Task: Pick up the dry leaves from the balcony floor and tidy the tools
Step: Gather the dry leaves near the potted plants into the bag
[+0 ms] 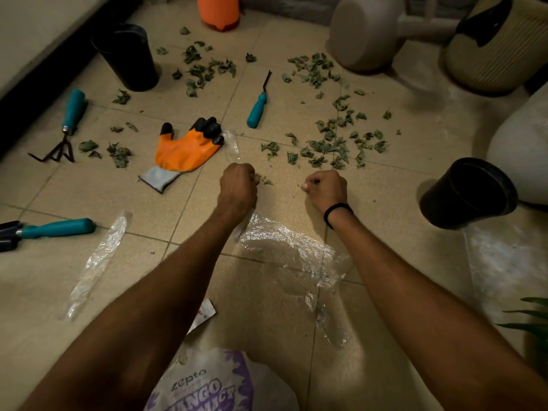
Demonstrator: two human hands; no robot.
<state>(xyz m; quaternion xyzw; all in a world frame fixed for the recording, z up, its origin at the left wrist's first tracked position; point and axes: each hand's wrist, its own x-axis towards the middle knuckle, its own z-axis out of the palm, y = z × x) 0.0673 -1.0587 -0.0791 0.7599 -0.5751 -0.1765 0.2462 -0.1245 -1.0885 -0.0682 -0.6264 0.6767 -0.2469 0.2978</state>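
Dry green leaves [332, 143] lie scattered over the tiled floor, with another patch [201, 69] farther back. My left hand [237, 185] is curled around a small clump of leaves just above the tiles. My right hand [326, 186] is fisted beside it, its fingers pinching something small that I cannot make out. Three teal-handled tools lie around: a weeder [258, 106] in the middle, a hand rake [66, 123] at the left, and a trowel [53, 228] at the left edge. An orange and black glove [184, 149] lies flat left of my hands.
Black pots stand at the back left [127, 54] and at the right [468, 191]. Large pale planters [364, 31] line the back and right. Clear plastic wrap [290, 250] and a plastic strip [95, 262] lie under my arms. A printed bag [207, 384] sits at the bottom.
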